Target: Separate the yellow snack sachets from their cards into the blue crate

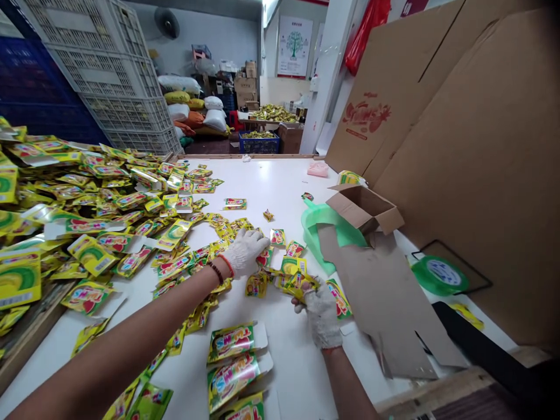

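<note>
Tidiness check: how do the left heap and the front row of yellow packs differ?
The left heap is a large jumble; the front row shows three packs. The heap's packs face many ways; the row's lie aligned, pale flaps rightward. Both show yellow and green.

the gloved left hand [247,252] rests among small packets [240,225] on the white bench [275,177]. the gloved right hand [321,312] grasps some yellow packets [295,285]. three printed boxes [231,378] lie in a row; an open carton [352,211] is at right.

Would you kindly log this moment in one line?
left hand: gloved, at packets | right hand: gloved, holding yellow packets | right side: open carton, cardboard sheet | left side: packet pile
</note>
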The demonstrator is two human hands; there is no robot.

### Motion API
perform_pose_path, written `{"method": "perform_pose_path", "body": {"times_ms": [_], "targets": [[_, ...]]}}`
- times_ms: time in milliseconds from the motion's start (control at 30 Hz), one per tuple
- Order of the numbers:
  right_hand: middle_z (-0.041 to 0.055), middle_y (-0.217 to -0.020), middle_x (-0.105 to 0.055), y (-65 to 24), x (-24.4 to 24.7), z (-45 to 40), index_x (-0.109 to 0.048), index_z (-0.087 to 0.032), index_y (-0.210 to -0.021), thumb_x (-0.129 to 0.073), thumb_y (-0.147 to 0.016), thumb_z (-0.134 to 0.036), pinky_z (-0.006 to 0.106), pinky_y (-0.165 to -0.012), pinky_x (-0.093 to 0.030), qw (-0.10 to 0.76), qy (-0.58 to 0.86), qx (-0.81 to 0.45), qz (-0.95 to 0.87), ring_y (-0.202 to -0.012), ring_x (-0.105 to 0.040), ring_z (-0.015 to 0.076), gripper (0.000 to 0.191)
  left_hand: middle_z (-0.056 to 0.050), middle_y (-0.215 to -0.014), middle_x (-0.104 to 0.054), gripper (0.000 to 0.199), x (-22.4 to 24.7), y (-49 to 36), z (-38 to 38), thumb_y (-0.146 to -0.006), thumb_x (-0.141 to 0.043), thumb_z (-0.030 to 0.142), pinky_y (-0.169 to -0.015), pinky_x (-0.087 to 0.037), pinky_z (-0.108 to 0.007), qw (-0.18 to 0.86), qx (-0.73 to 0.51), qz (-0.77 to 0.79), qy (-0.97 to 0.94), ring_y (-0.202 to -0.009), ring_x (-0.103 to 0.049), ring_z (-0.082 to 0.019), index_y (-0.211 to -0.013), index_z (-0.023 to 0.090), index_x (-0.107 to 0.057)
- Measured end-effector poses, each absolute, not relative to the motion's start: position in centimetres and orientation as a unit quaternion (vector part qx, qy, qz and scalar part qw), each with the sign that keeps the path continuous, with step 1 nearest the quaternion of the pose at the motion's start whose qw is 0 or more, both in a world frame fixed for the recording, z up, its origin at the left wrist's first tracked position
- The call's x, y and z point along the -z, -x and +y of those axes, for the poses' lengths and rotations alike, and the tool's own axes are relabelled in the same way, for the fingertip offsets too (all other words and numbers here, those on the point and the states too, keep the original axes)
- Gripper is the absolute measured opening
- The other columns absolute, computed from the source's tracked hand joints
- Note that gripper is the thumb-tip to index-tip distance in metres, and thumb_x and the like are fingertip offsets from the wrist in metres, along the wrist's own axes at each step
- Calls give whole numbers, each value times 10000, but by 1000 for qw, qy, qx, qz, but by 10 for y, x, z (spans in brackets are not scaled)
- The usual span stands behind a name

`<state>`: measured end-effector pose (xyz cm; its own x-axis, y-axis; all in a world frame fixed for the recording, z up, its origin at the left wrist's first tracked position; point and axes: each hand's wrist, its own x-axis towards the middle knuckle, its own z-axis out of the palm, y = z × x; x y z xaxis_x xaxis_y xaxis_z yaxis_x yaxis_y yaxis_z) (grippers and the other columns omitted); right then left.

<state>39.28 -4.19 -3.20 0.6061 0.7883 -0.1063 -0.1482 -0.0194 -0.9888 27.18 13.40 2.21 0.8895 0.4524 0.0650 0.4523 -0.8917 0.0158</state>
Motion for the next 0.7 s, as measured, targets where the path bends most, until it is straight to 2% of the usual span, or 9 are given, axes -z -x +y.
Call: {"method": "perform_pose_path", "body": {"times_ms": [133, 267, 400, 500, 600, 700], "targets": [[15, -691, -618, -384, 21, -44, -540, -148, -1006, -530, -788, -452, 207, -412, -415, 626, 683, -246, -284, -450, -522, 101, 374, -99, -1045, -533, 537, -16, -250, 84, -624, -632, 347, -755, -439, -362, 58, -36, 243, -968, -893, -533, -260, -1103, 181, -457], [60, -778, -659, -381, 23, -51, -619, -143, -912, -535, -790, -421, 248, -597, -474, 541, 727, -201, -373, -669, -593, 165, 316, -81, -1024, -541, 514, -6, -233, 45, -649, -637, 448, -775, -435, -354, 109, -82, 285, -949, -940, -511, -261, -1055, 191, -452], [64, -842, -681, -380, 22, -60, -671, -171, -884, -528, -801, -353, 266, -691, -472, 431, 723, -226, -491, -768, -605, 185, 246, -79, -1029, -538, 384, -4, -224, 27, -668, -613, 310, -829, -419, -358, 103, -76, 301, -945, -1001, -488, -263, -1007, 199, -470], [63, -844, -673, -379, 10, -64, -680, -176, -829, -554, -774, -281, 289, -748, -449, 379, 716, -235, -537, -797, -588, 186, 173, -73, -1053, -541, 396, -5, -218, 19, -644, -579, 206, -833, -413, -370, 82, -43, 284, -954, -984, -497, -259, -1027, 207, -475], [28, -723, -648, -380, -4, -65, -662, -169, -695, -560, -741, -218, 272, -693, -451, 324, 685, -289, -585, -713, -574, 161, 122, -69, -1091, -534, 432, -6, -210, 14, -617, -576, 193, -833, -407, -387, 71, -20, 259, -963, -969, -497, -260, -1038, 209, -479], [-29, -580, -587, -377, -9, -64, -654, -167, -715, -563, -696, -176, 212, -480, -438, 346, 669, -406, -517, -504, -539, 111, 93, -77, -1175, -500, 513, -8, -203, 11, -622, -565, 195, -880, -386, -396, 65, -27, 263, -962, -1030, -470, -262, -1121, 210, -447]]}}
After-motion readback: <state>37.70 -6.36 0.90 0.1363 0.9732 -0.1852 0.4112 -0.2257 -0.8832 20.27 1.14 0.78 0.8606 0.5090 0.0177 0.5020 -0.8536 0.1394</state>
